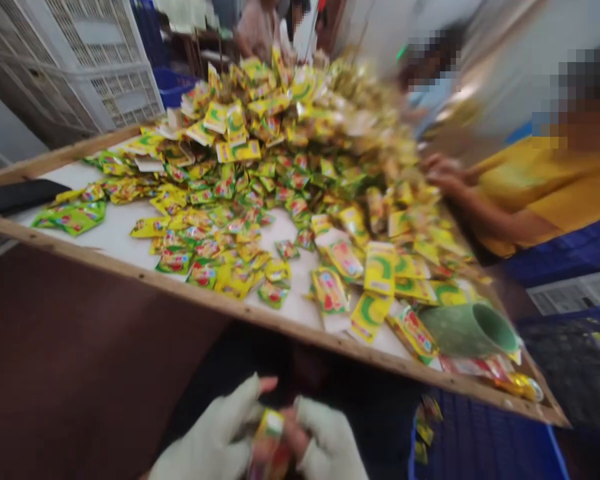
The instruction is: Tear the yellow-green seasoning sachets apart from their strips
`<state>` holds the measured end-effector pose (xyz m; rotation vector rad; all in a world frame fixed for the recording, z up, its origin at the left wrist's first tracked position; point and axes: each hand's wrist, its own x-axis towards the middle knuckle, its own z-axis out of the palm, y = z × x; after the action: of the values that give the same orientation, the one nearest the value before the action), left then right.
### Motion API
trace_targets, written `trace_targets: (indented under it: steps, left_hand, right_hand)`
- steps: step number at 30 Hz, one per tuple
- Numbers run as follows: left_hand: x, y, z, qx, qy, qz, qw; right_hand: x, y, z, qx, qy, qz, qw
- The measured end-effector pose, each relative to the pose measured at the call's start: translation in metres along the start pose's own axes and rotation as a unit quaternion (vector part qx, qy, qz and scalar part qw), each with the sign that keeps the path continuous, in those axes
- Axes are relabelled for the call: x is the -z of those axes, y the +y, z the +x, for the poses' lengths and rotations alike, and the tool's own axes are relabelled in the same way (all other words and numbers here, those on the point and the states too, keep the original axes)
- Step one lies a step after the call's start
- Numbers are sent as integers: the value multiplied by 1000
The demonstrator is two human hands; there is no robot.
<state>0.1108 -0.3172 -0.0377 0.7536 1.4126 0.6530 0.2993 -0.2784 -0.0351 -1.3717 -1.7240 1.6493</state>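
My left hand (pixel 220 427) and my right hand (pixel 327 440), both in pale gloves with bare fingertips, are close together at the bottom of the head view, in front of the table edge. Between their fingers is a small yellow packet (pixel 270 425), gripped from both sides; its lower part is blurred. Beyond the hands, a white tabletop (pixel 300 310) carries a heap of small yellow and green packets (pixel 220 193). Flat yellow boxes or cards (pixel 380 267) lie nearest my right hand on the table.
A wooden rim (pixel 180 287) borders the table. On its right corner lies a green tube (pixel 465 330). Below it stands a blue crate (pixel 490 433) with a few packets. White crates (pixel 100 60) are stacked at left. A person in a yellow top (pixel 530 187) works at right; others stand behind.
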Motion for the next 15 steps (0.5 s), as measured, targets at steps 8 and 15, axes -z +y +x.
trace_targets:
  steps: [8, 15]
  left_hand:
    - [2, 0, 2, -26, -88, 28, 995]
    - [0, -4, 6, -21, -82, 24, 996]
  right_hand:
    - [5, -5, 3, 12, 38, -37, 999]
    - [14, 11, -8, 87, 15, -55, 995]
